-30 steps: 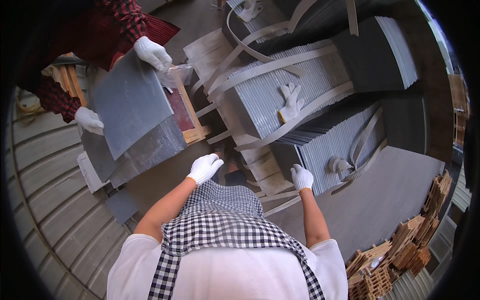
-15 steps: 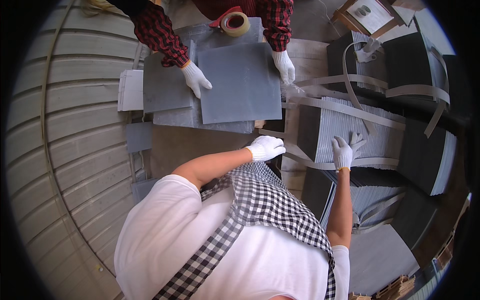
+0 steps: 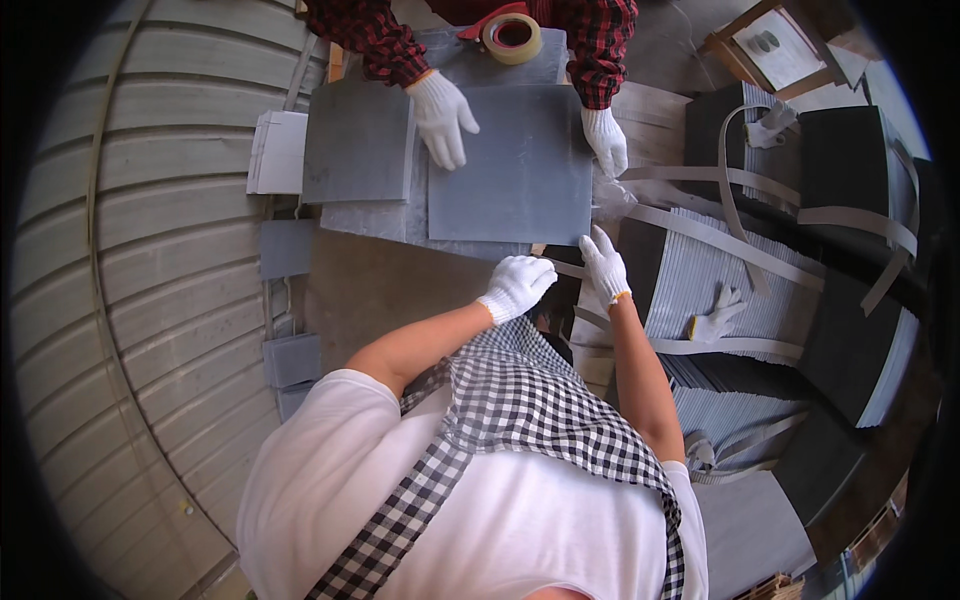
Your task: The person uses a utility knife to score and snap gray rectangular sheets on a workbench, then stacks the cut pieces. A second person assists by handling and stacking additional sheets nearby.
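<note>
In a white knit glove, my left hand [image 3: 519, 287] is curled closed in front of my apron; whatever its fingers hold, if anything, is hidden. My right hand [image 3: 605, 268], also gloved, has its fingers stretched up beside the near right corner of a flat grey square tile [image 3: 512, 165]. I cannot tell whether they touch. That tile lies on a stack of larger grey sheets. Across it, a co-worker's gloved hand [image 3: 441, 118] hovers over its left edge, and their other gloved hand [image 3: 604, 141] is at its right edge.
Another grey tile pile [image 3: 357, 142] stands left of it, with white boxes [image 3: 278, 152] beyond. A tape roll [image 3: 511, 38] sits at the back. On the right are strapped tile stacks [image 3: 740, 270] with loose straps and a spare glove [image 3: 718, 314]. A ribbed wall [image 3: 170, 300] runs along the left.
My right hand has moved left from the strapped stack to the tile's corner, leaving a loose glove visible there. The co-worker's hand at the left edge has shifted over the tile.
</note>
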